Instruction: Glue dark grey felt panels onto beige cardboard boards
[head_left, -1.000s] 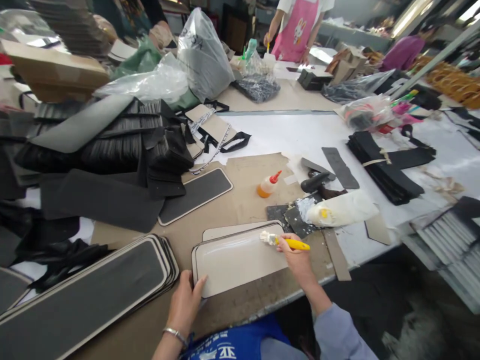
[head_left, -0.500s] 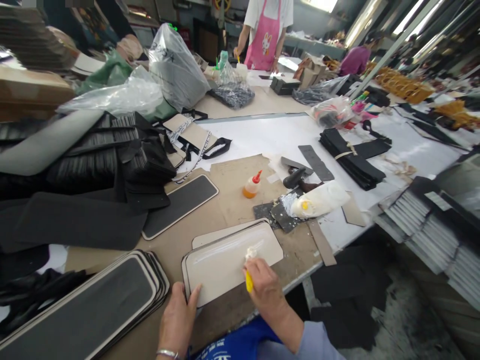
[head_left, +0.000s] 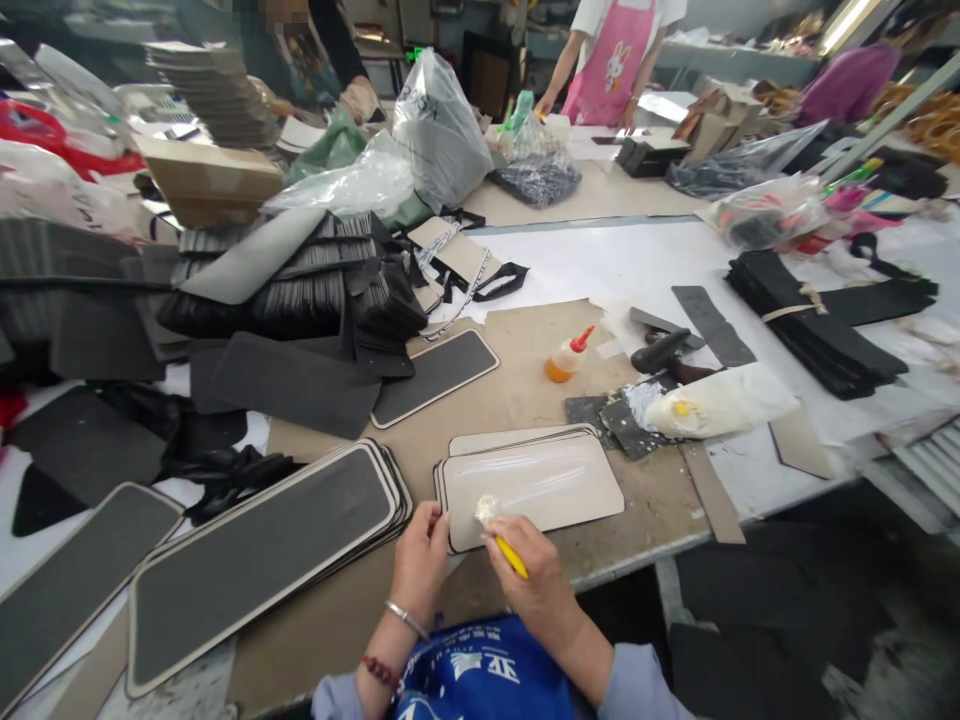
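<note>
My right hand [head_left: 534, 580] is closed round a yellow-handled brush [head_left: 501, 537], whose glue-laden bristles rest on the near left part of a beige panel [head_left: 547, 482]. That panel lies on top of a small stack on the brown card work surface. My left hand [head_left: 420, 555] pinches the panel's near left corner with bent fingers. A shiny wet streak of glue runs along the panel's top.
A pile of grey panels with beige rims [head_left: 255, 555] lies left of my hands. A small orange glue bottle [head_left: 566, 357] and a white glue-smeared container [head_left: 712, 403] sit beyond the panel. Black material heaps [head_left: 285, 290] fill the left. A person in a pink apron [head_left: 619, 55] works at the far end.
The brush has swept from the panel's far right edge across to its near left part. My left hand has shifted from lying flat beside the corner to pinching it. The view has panned.
</note>
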